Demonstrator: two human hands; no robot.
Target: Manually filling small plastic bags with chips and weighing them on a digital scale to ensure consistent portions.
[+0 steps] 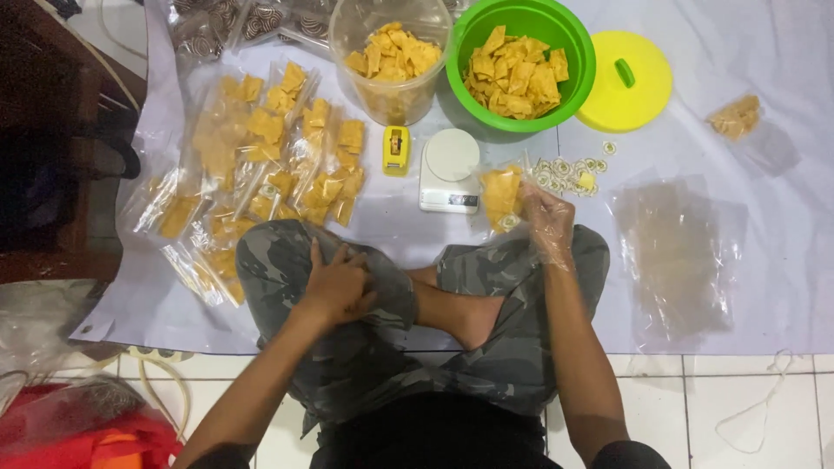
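Observation:
I sit cross-legged on a pale sheet. My right hand, in a thin clear plastic glove, grips a small clear bag of yellow chips just right of a white kitchen scale. My left hand rests bare on my left knee with its fingers curled on the camouflage trouser cloth and holds nothing. Several filled chip bags lie in a pile to the left. A green bowl of chips and a clear tub of chips stand at the back.
A yellow lid lies right of the green bowl. A stack of empty clear bags lies at right, with one loose chip bag beyond. Small round stickers and a yellow tape dispenser sit near the scale. Red cloth lies bottom left.

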